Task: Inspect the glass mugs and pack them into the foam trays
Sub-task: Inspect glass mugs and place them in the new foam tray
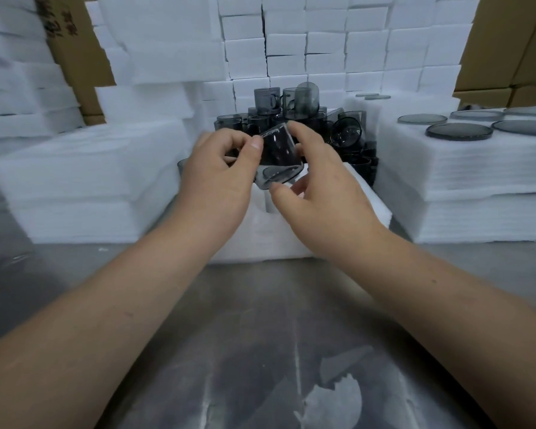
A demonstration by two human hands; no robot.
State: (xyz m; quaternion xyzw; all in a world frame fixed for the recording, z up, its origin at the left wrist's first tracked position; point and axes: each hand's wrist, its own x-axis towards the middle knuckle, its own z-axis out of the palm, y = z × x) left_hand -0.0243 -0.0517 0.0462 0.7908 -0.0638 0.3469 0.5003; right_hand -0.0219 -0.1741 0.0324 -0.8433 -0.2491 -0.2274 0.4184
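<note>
Left hand (pixel 220 178) and right hand (pixel 322 181) grip tilted mug (pixel 277 156), handle hidden.

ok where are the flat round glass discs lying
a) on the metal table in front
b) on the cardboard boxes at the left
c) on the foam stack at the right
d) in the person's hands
c: the glass discs lie flat on top of the foam stack at the right, while the left hand and right hand hold only a mug.
</note>
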